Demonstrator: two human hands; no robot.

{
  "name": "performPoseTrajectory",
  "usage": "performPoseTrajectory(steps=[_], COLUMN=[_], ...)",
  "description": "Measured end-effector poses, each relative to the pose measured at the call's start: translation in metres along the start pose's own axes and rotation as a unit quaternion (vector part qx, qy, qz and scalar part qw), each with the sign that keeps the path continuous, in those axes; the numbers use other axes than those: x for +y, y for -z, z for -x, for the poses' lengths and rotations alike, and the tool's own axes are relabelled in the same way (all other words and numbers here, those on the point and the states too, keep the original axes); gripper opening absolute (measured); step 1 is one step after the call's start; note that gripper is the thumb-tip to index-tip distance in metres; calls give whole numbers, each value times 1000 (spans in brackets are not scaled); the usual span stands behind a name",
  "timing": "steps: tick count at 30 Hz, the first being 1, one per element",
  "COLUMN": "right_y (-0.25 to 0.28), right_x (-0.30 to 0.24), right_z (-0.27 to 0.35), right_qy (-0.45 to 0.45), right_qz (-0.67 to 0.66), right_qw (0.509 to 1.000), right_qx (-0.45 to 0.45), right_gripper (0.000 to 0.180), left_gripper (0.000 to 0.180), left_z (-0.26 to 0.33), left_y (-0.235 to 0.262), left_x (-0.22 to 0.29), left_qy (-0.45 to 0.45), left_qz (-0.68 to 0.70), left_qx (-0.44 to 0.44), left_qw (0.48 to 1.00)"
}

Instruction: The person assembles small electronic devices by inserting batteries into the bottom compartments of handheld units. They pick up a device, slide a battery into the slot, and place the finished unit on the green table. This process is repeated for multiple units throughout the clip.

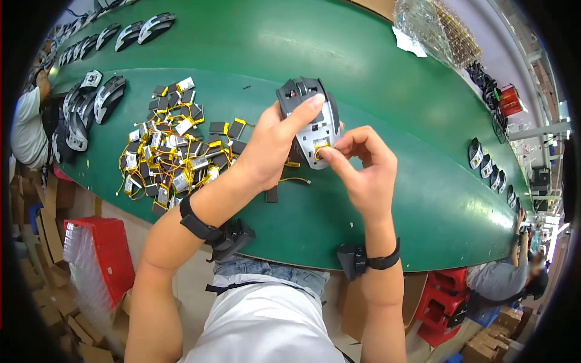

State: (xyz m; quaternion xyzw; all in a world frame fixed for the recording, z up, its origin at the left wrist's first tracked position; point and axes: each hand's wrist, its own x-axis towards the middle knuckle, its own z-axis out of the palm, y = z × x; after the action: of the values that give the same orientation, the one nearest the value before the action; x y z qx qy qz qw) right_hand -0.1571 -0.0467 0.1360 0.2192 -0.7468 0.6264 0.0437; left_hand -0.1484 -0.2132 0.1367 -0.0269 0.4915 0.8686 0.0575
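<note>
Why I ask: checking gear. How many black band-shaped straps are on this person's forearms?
2: one black strap on the left forearm, a second strap on the right forearm.

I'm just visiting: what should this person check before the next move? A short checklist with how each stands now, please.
1. Left hand holding the mouse-shaped shell: ok.
2. Right hand fingertips at the shell's near end, by the yellow wire: ok.
3. Wire fully seated: cannot tell, too small and partly covered.
4. Green table free of loose parts between shell and person: not ok, a dark battery lies there.
5. Black strap around each arm: ok.
</note>
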Motion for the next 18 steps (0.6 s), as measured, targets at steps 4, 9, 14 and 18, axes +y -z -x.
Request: performPoseTrajectory(steps=[4,9,14,18], right_y=[7,4,-7,-2], right_x=[3,-11,-10,-14], right_z=[-2,2,0,0], right_qy=[44,105,143,109], right_qz=[4,71,129,183], right_qw=[997,990,981,977], right_qx=[-59,-55,-12,-9], right_gripper=[20,25,14,11], left_gripper=[37,38,37,36], left_z=[1,-1,-4,-3], left_y=[4,1,5,2], left_x=[0,3,-1,1], left_qy=[32,67,25,5], left_qz=[23,59,13,-1], left_qx=[4,34,27,57], left_qw=[999,995,999,998])
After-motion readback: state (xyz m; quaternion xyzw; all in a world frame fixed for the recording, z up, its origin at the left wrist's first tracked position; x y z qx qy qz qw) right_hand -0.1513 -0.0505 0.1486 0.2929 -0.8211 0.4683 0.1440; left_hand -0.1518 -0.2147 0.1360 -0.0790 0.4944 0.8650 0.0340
